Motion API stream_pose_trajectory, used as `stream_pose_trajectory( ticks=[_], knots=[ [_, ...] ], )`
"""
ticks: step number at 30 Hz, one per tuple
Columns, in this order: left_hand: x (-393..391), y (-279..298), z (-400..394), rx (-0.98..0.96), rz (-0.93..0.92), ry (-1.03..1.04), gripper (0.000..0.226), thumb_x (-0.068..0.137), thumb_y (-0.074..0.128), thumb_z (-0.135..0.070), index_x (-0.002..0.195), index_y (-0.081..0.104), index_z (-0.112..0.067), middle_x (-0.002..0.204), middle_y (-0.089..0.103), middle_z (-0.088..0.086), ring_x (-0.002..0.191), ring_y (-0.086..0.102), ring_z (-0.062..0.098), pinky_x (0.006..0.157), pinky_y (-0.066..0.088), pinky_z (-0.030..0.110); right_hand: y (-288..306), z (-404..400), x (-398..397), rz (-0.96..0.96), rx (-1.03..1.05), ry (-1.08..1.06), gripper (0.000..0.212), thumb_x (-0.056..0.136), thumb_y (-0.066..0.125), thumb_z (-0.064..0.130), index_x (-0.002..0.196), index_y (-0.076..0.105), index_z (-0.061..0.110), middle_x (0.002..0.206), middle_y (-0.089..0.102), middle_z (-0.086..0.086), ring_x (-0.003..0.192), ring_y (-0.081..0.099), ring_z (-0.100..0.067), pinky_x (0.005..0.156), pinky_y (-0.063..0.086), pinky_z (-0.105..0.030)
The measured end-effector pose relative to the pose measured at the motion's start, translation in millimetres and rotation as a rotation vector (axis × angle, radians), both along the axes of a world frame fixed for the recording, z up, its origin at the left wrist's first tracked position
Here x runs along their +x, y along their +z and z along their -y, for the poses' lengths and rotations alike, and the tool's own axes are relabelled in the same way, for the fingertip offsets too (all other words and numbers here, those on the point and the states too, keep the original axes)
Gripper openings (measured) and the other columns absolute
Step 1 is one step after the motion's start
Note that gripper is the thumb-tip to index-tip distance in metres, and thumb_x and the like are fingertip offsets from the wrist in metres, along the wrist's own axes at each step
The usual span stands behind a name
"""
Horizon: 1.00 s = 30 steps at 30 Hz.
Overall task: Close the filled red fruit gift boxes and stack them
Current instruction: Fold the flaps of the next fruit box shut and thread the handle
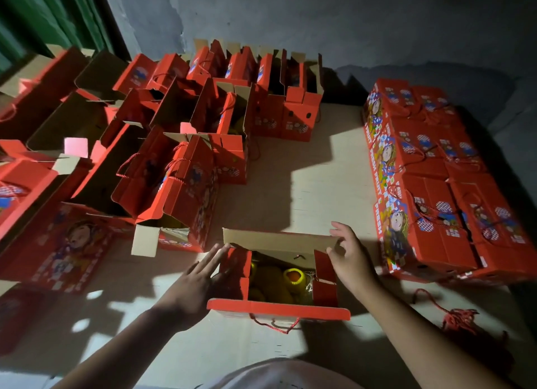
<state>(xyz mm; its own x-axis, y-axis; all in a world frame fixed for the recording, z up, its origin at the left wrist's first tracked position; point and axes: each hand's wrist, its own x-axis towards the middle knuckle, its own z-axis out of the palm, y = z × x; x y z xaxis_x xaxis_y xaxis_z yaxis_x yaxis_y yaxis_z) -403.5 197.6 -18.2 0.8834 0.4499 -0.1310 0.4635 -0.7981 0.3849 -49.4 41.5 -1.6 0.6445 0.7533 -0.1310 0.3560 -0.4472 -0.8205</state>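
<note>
Two hands work one open gift box on the floor, near the floor's front edge. Left hand: fingers straight and slightly spread, flat against the box's left end flap, gripping nothing. Right hand: fingers loosely bent and apart, tips touching the right end of the raised rear flap, thumb by the right end flap; no firm pinch can be made out.

Box: long axis runs left to right across the view, top open and facing up. Brown cardboard rear flap stands upright; red front flap is folded toward the person, a red cord handle hanging from it. Inside, yellow-wrapped fruit, one piece showing orange at its centre.

Right side of the floor: a block of closed boxes, lids flat, set touching one another, long sides toward the open box. Side panels carry a cartoon figure and repeated lettering, "FRUIT" and "FRESH", reading along the panels' length.

Left and rear of the floor: many open boxes with flaps up, crowded together against the wall. Print on these is too dim to read.

Loose red cords lie on the floor near the front right corner.
</note>
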Motion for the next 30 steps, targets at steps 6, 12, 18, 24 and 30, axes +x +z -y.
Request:
stream_pose_trajectory(
  ticks=[6,12,18,24,30],
  knots=[
    [3,3,4,-0.026,0.066,0.016,0.069,0.097,0.037,-0.024,0.164,0.029,-0.038,0.175,-0.008,-0.015,0.161,-0.002,0.011,0.119,0.035,0.033,-18,34,2,0.158,-0.129,0.157,0.104,0.087,0.083,0.014,0.165,0.017,0.039,0.165,0.037,0.006,0.151,0.037,-0.011,0.12,0.036,-0.029],
    [-1,7,16,-0.001,0.16,0.009,0.044,0.106,0.047,-0.044,0.149,0.053,-0.039,0.156,0.046,-0.015,0.141,0.047,0.009,0.104,0.049,0.023,-26,47,-6,0.202,-0.085,0.041,0.064,0.081,0.088,0.018,0.134,0.052,0.019,0.133,0.065,-0.001,0.121,0.063,-0.022,0.102,0.052,-0.04],
    [-14,7,24,-0.155,0.095,0.092,0.084,0.077,0.045,0.007,0.149,0.056,-0.036,0.158,0.033,-0.029,0.151,0.03,-0.001,0.111,0.033,0.007,-34,65,-11,0.335,-0.019,0.116,0.039,0.086,0.082,0.01,0.124,0.069,0.012,0.124,0.07,-0.001,0.112,0.068,-0.022,0.092,0.056,-0.034],
    [-14,15,19,-0.223,-0.051,-0.002,0.087,0.078,0.055,-0.004,0.157,0.041,-0.036,0.165,-0.007,-0.036,0.154,0.024,0.003,0.111,0.045,0.024,-32,76,-23,0.289,-0.08,0.237,0.038,0.094,0.072,0.032,0.131,0.065,0.037,0.125,0.06,0.026,0.112,0.056,0.007,0.092,0.039,-0.005],
    [-8,29,11,-0.283,0.027,-0.084,0.065,0.082,0.061,-0.082,0.142,0.041,-0.066,0.159,0.013,-0.039,0.136,0.029,-0.014,0.108,0.045,0.017,-34,67,-21,0.147,-0.188,0.188,0.039,0.09,0.079,0.015,0.128,0.069,0.021,0.12,0.071,0.005,0.113,0.068,-0.014,0.1,0.054,-0.036]
  ],
)
